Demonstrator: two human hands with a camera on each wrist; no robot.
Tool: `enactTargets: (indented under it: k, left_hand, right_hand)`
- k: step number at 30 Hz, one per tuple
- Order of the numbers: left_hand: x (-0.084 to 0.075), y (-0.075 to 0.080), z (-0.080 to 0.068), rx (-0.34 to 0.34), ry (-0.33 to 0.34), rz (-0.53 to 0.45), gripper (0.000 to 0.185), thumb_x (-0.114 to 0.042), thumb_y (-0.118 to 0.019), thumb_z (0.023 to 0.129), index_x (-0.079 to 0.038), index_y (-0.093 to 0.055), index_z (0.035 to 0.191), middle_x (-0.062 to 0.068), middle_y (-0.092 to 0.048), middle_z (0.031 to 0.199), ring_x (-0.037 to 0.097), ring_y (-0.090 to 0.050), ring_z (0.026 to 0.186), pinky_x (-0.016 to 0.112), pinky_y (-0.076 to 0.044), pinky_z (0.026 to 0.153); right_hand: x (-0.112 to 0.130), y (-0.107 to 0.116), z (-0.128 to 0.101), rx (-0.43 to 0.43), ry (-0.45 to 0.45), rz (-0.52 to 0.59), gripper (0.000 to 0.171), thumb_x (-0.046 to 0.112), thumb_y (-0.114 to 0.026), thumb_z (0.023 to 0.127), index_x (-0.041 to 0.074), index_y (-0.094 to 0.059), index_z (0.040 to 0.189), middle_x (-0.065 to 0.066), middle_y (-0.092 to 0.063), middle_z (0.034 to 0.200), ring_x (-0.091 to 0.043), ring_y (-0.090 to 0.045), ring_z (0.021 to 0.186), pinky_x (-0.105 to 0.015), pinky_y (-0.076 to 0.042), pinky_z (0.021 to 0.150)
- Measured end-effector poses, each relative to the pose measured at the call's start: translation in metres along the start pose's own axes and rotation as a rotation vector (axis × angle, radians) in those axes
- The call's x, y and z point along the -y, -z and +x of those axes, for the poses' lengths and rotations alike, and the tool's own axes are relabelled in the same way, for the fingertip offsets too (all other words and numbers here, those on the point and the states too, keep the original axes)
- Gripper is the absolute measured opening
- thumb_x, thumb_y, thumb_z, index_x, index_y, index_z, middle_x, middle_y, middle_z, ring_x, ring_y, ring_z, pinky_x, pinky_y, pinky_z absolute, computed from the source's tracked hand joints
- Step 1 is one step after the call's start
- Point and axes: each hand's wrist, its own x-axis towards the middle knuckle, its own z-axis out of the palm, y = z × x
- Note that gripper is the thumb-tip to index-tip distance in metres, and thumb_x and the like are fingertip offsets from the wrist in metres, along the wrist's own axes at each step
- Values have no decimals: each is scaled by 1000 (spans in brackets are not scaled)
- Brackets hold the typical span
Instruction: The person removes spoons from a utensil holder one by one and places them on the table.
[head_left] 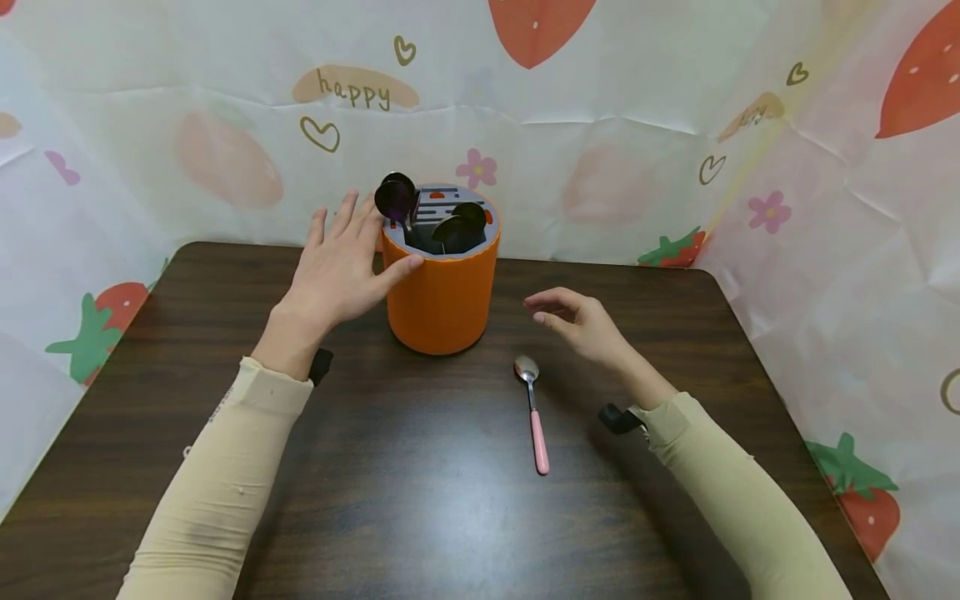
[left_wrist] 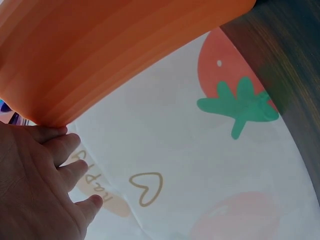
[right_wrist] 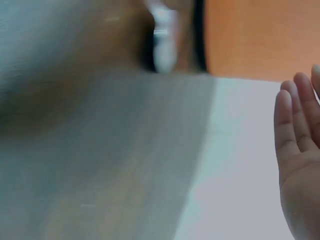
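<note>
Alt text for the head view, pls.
A left hand touches an orange utensil holder containing dark round-headed utensils; the right hand hovers, holding nothing, near a pink-handled spoon on a dark wood-grain table. Strawberry-print sheeting hangs behind.

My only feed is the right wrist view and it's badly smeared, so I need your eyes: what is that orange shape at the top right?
Observer: It's an orange container standing upright on the table; the head view shows dark, rounded utensil heads sticking out of its slotted top.
Operator: I don't see the left hand at all. Where is it?
Observer: The left hand is at the container's left side, fingers spread, with the thumb by the front of the rim.
Operator: And the blurred silvery thing beside the orange?
Observer: A spoon lying on the table, its pink handle pointing toward the person.
</note>
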Motion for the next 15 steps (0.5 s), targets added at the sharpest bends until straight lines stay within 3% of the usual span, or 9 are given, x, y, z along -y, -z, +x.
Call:
enactTargets:
  k: [7, 15]
  left_hand:
    - [0, 0, 0, 0, -2, 10, 102, -81, -29, 98, -9, -9, 168, 3, 3, 175, 26, 11, 161, 60, 5, 127]
    - [-1, 1, 0, -5, -5, 18, 101, -79, -29, 99, -9, -9, 168, 5, 1, 175, 27, 9, 161, 60, 5, 127]
  right_hand:
    - [43, 14, 23, -59, 148, 51, 27, -3, -68, 99, 2, -72, 125, -15, -72, 124, -31, -68, 113, -28, -57, 93]
    - [84, 28, 58, -79, 314, 63, 25, -8, -68, 96, -5, -72, 120, -18, -72, 119, -20, -70, 104, -33, -59, 90]
